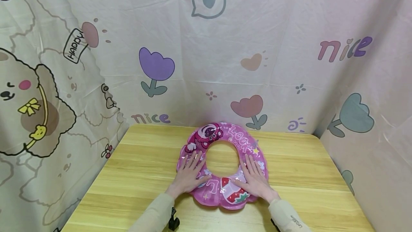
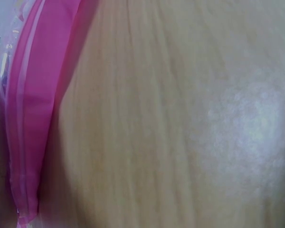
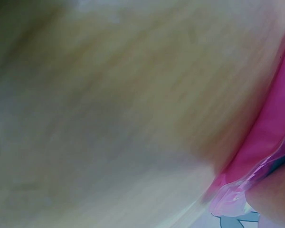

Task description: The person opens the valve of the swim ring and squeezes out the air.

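Note:
A pink inflatable swim ring (image 1: 210,192) with a scalloped edge lies flat on the wooden table, printed with a bear at the upper left and strawberries near the front. My left hand (image 1: 191,174) rests on its left side, fingers spread and straight. On the right side my right hand (image 1: 255,178) lies the same way, its thumb reaching over the strawberry print. In the left wrist view the ring's pink side (image 2: 42,80) shows along the left edge. The right wrist view catches another stretch of the pink side (image 3: 266,128) and part of the hand at the lower right.
The light wooden table (image 1: 299,174) extends to both sides of the ring. A printed cloth curtain (image 1: 199,53) hangs behind the table's back edge and along both sides. Dark straps sit at both sleeves, with a black clip (image 1: 173,220) at the left one.

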### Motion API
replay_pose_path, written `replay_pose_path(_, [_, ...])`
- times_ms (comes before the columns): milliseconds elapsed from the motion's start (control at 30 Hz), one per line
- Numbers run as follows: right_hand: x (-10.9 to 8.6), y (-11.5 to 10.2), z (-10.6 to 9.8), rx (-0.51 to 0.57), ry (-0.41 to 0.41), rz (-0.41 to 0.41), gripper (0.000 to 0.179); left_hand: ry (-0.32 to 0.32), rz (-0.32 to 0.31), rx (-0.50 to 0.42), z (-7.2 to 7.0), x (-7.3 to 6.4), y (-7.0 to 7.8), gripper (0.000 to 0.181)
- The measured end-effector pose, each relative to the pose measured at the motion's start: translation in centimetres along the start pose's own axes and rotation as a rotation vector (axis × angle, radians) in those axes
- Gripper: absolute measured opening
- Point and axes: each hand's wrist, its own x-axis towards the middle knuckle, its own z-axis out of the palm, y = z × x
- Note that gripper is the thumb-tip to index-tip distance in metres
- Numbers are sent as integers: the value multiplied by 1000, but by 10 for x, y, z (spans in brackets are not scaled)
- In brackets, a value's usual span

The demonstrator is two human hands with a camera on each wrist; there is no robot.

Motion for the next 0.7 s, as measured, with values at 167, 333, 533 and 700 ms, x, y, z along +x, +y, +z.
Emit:
replay_pose_path(167, [0, 0, 0, 5, 0, -1, 100, -9, -10, 0, 0, 0, 0, 88])
replay_pose_path(333, [0, 0, 0, 4, -1, -1, 100, -10, -8, -1, 1, 0, -1, 89])
replay_pose_path(533, [0, 0, 1, 0, -6, 1, 100, -7, -2, -3, 0, 0, 0, 89])
replay_pose_path(700, [1, 0, 0, 2, -14, 5, 100, -11, -5, 1, -1, -1, 0, 89])
